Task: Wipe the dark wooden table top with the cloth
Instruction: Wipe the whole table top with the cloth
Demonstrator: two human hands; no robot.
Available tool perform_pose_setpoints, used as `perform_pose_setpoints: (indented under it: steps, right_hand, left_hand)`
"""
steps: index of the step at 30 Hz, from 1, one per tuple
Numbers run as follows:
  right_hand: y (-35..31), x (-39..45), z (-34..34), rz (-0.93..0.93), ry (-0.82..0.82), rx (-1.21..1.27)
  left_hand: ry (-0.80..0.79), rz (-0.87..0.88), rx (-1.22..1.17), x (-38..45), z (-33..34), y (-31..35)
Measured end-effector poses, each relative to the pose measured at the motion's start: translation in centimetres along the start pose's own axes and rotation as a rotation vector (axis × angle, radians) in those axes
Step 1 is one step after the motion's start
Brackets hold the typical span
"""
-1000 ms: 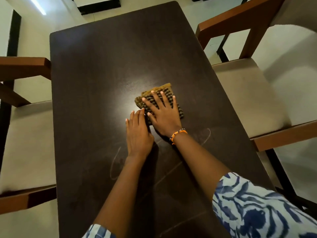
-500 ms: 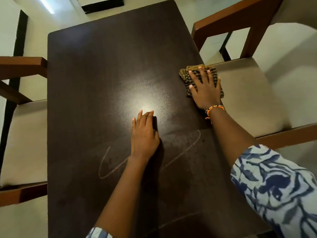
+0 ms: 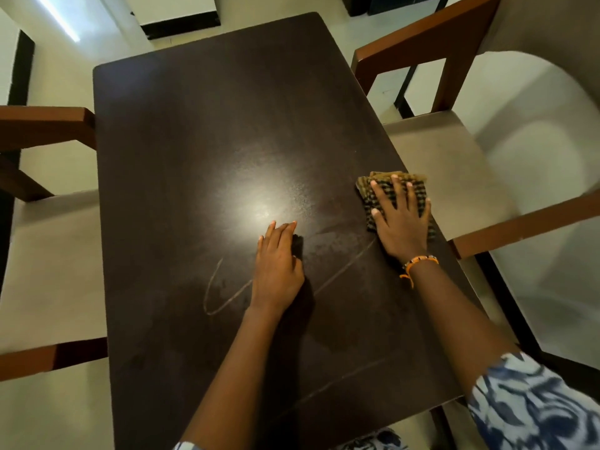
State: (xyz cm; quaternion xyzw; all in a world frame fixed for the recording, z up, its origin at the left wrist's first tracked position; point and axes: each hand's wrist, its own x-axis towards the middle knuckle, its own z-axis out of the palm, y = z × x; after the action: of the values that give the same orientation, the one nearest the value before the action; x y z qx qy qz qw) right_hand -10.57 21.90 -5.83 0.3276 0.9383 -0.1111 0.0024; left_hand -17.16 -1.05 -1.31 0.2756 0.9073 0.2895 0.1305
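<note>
The dark wooden table top (image 3: 201,131) fills the middle of the view, with a bright glare spot near its centre and pale curved streak marks near my hands. A folded checked brown and yellow cloth (image 3: 367,186) lies at the table's right edge. My right hand (image 3: 401,222) presses flat on the cloth, fingers spread, with a beaded orange bracelet at the wrist. My left hand (image 3: 277,267) rests palm down on the bare wood to the left of the cloth, fingers together, holding nothing.
A wooden armchair with a beige seat (image 3: 454,170) stands close against the table's right side. Another armchair (image 3: 48,264) stands at the left side. Pale floor (image 3: 341,30) shows beyond the far end of the table.
My right hand slid the cloth from the table's middle out to the right edge, then back toward me along that edge. My left hand stayed flat in nearly the same spot.
</note>
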Motion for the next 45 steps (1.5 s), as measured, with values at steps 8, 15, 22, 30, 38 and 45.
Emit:
perform_pose_setpoints:
  steps: [8,15,22,30,38,45]
  right_hand:
    - [-13.9,-3.5,3.3,-0.357,-0.1,-0.01]
    - [-10.7,-4.1,2.7,-0.591,-0.144,-0.053]
    - [0.9,-1.5,0.1,-0.161,-0.023,-0.039]
    - [-2.3,-3.7,1.2,0.156,0.074,0.034]
    - [-14.4,-9.6,4.4,-0.34,-0.042,0.014]
    - [-5.9,-7.0,2.5,-0.397,-0.054,-0.068]
  left_hand:
    - [0.091,-0.095,-0.02,-1.7,-2.2,-1.8]
    - [0.012,-0.063,0.029,-1.1,-3.7,-0.8]
    - [-0.048,-0.056,-0.039,-1.3,-3.4,-0.2]
    - [-0.034,-0.127,-0.055,-3.1,-4.4,-1.6]
    - [-0.041,-0.18,-0.085,-3.0,-5.4,-2.9]
    - [-0.097,-0.165,-0.047,-2.8,-4.7,-2.1]
